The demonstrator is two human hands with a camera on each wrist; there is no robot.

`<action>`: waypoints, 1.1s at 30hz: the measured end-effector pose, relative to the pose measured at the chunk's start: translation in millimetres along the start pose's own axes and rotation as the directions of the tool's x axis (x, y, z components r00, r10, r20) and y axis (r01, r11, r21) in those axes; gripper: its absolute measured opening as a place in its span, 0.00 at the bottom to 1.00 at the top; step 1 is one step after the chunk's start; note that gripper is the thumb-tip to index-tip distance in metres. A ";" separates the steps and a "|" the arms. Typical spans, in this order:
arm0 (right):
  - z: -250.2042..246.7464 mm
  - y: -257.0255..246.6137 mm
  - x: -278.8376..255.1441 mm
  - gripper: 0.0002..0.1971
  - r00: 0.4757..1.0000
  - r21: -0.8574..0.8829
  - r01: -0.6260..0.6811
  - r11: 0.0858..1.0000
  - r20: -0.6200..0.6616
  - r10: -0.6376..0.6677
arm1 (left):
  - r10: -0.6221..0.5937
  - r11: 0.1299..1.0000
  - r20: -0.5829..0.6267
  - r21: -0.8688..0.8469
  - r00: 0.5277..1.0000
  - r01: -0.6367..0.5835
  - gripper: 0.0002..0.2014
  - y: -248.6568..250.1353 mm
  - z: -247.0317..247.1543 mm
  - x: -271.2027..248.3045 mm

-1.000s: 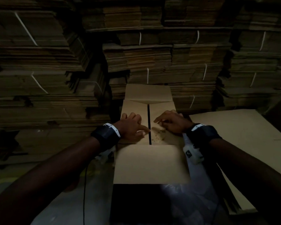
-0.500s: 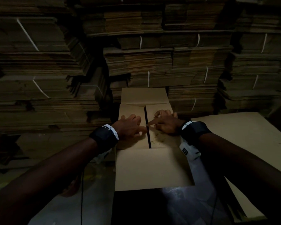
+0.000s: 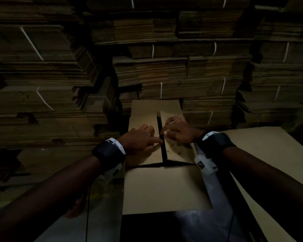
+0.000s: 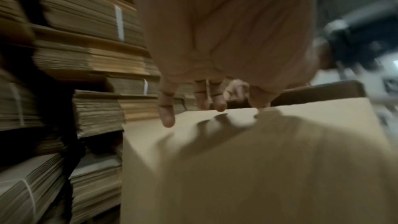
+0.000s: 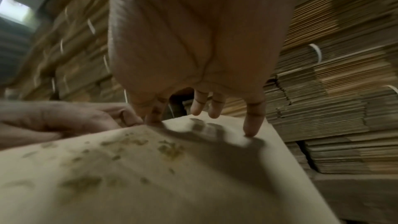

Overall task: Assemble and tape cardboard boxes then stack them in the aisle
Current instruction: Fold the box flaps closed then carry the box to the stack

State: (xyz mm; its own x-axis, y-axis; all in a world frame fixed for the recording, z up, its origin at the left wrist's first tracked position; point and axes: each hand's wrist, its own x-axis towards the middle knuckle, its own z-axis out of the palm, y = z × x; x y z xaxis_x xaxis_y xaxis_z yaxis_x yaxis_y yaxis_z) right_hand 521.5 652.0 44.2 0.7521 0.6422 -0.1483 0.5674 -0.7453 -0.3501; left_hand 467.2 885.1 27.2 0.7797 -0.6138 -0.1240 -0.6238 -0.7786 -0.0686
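Note:
A brown cardboard box [image 3: 164,189] stands in front of me with its flaps partly folded. My left hand [image 3: 143,137] presses flat on the left inner flap [image 4: 237,159], fingers spread and straight. My right hand [image 3: 177,131] presses on the right inner flap [image 5: 150,168], which bears greenish stains. A dark gap runs between the two flaps. The near outer flap lies out toward me and the far outer flap [image 3: 156,106] stands open at the back. No tape shows in any view.
Tall stacks of strapped flat cardboard [image 3: 182,75] wall the back and left [image 4: 86,57]. A large flat cardboard sheet [image 3: 269,145] lies to the right. Grey floor [image 3: 94,206] shows below left, with a thin cable hanging from my left wrist.
Both hands have slid farther along the inner flaps, away from me, pressing them down. The view has tilted slightly downward.

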 end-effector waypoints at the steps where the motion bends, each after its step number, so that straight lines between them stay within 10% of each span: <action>1: -6.3 0.1 -2.0 0.13 0.999 0.024 0.025 0.999 -0.040 -0.024 | 0.013 0.999 -0.060 -0.030 0.998 -0.015 0.33 -3.6 -3.9 -2.4; 9: -49.2 16.0 -33.4 0.05 0.963 0.201 0.002 0.980 -0.265 0.052 | -0.014 0.983 -0.534 -0.163 0.846 -0.087 0.23 -9.5 -28.3 -31.1; 15: -81.6 48.7 -66.3 0.05 0.952 -0.058 -0.062 0.996 -0.304 0.042 | -0.195 0.978 -0.529 -0.171 0.826 0.121 0.26 -21.9 -53.5 -61.4; 21: -65.8 83.0 -92.7 0.20 0.941 -0.355 -0.338 0.871 -0.109 0.321 | -0.685 0.708 -0.023 -0.260 0.728 0.657 0.38 -42.1 -44.7 -107.6; 26: -9.4 84.2 -91.5 0.59 0.825 -0.144 -0.541 0.829 0.104 0.556 | -0.512 0.588 0.511 -0.378 0.691 0.715 0.67 -19.7 14.2 -107.8; 29: 18.4 81.3 -87.7 0.63 0.822 -0.016 -0.550 0.835 0.170 0.544 | -0.461 0.523 0.579 -0.435 0.672 0.733 0.86 -3.7 46.1 -101.8; 33: 20.7 76.3 -90.0 0.56 0.859 0.049 -0.511 0.858 0.067 0.507 | -0.488 0.436 0.507 -0.564 0.710 0.702 0.81 20.8 64.7 -99.5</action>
State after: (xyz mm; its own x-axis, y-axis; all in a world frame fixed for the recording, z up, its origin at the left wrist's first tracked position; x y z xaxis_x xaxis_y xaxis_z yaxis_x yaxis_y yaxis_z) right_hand 490.2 541.1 11.6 0.9116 0.1857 -0.3667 0.0865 -0.9588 -0.2705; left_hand 373.1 938.5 -25.9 0.8306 0.0102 -0.5568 0.3060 -0.8438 0.4410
